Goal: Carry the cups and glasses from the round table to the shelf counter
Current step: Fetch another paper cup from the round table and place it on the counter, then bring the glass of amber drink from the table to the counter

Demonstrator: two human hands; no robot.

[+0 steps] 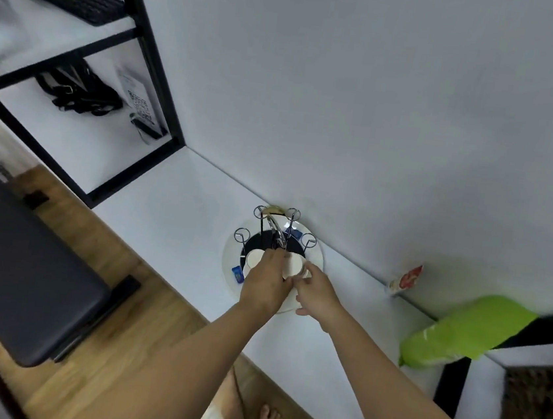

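Two cream cups lie on a round white tray (314,258) that stands on the white shelf counter (172,204) against the wall. My left hand (265,282) reaches over the tray, its fingers curled round the left cup (254,258). My right hand (315,291) grips the right cup (292,266) from the side. A chrome cup rack (276,230) with ringed prongs rises from the tray's dark centre just behind both cups. The undersides of the cups are hidden by my hands.
A small blue packet (237,273) lies on the tray's left edge. A red and white carton (404,280) and a green bag (464,330) sit on the counter to the right. Black-framed shelves (154,57) hold a keyboard and cables. A dark bench (20,269) stands on the wooden floor.
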